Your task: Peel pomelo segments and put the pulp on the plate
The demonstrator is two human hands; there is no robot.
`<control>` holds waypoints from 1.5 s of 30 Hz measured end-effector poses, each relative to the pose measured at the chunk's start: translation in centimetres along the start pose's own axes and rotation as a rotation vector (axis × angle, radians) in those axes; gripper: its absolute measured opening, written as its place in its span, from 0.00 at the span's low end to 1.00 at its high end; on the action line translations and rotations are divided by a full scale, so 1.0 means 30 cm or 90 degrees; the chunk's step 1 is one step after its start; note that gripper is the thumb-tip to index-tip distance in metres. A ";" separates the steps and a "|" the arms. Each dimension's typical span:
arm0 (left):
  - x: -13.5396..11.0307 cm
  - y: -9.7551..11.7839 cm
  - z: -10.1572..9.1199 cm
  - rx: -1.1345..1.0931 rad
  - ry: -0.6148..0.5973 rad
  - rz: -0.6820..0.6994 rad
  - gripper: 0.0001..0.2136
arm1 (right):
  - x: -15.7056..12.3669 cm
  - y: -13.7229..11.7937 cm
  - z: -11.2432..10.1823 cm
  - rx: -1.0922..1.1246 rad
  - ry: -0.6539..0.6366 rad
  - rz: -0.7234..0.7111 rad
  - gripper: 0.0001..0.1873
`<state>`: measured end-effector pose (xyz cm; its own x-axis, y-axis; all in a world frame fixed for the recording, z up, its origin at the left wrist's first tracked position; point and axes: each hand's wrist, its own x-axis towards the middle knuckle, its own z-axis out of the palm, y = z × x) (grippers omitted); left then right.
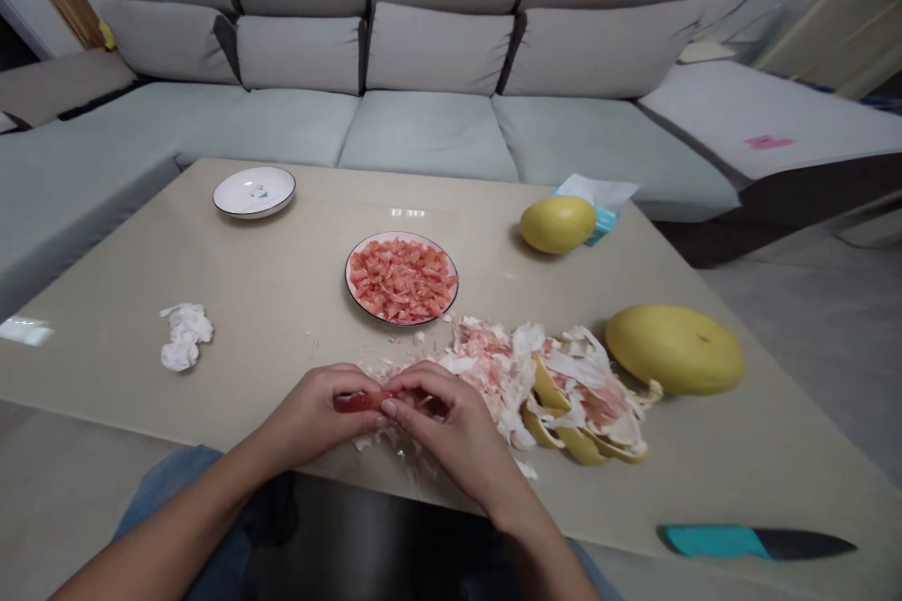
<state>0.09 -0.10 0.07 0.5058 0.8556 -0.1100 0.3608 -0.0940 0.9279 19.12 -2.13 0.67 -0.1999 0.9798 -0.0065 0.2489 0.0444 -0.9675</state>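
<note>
Between my two hands, over the table's near edge, is a red pomelo segment (358, 402). My left hand (320, 408) has thumb and fingers closed round its left part. With thumb and forefinger, my right hand (447, 423) pinches its right end. Beyond the hands stands a black-rimmed plate (350, 294) heaped with red pomelo pieces (401, 280). Right of my hands spreads a pile of pomelo peel (556, 427) with white and pink membrane scraps (486, 362). Smaller scraps lie beneath my fingers.
A whole pomelo (673, 349) sits right of the peel. Another pomelo (556, 225) rests farther back by a tissue pack (602, 216). A turquoise-handled knife (754, 542) lies at the near right edge. Crumpled tissue (185, 336) and a white plate (254, 192) are at left.
</note>
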 end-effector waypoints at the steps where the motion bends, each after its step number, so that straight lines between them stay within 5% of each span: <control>1: 0.000 -0.001 0.000 0.001 -0.001 0.002 0.05 | -0.001 0.001 0.000 0.007 -0.003 0.002 0.05; 10: 0.000 0.004 -0.004 0.033 -0.007 0.069 0.03 | 0.001 0.045 0.002 0.255 -0.093 0.215 0.18; 23: 0.001 0.014 -0.012 -0.044 0.003 0.020 0.05 | 0.025 0.046 0.031 0.574 -0.075 0.273 0.17; 26: 0.007 0.011 -0.011 -0.126 0.011 -0.053 0.08 | 0.028 0.046 0.016 0.485 -0.009 0.236 0.18; 31: 0.016 0.012 -0.020 -0.298 -0.015 -0.147 0.17 | 0.087 0.046 -0.038 0.066 0.228 0.058 0.15; 34: 0.021 0.005 -0.026 -0.347 -0.012 -0.145 0.18 | 0.171 0.061 -0.062 -0.092 0.302 -0.042 0.14; 40: 0.042 -0.017 -0.024 -0.251 0.067 -0.089 0.15 | 0.314 0.092 -0.081 -0.187 0.326 -0.106 0.13; 45: 0.037 -0.011 -0.014 -0.092 0.156 -0.005 0.09 | 0.214 0.035 -0.073 -0.176 0.287 -0.098 0.12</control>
<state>0.22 1.10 -0.21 0.2928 0.9552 -0.0435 0.2394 -0.0291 0.9705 20.17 4.65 0.16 0.1564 0.9418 0.2977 0.5000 0.1845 -0.8462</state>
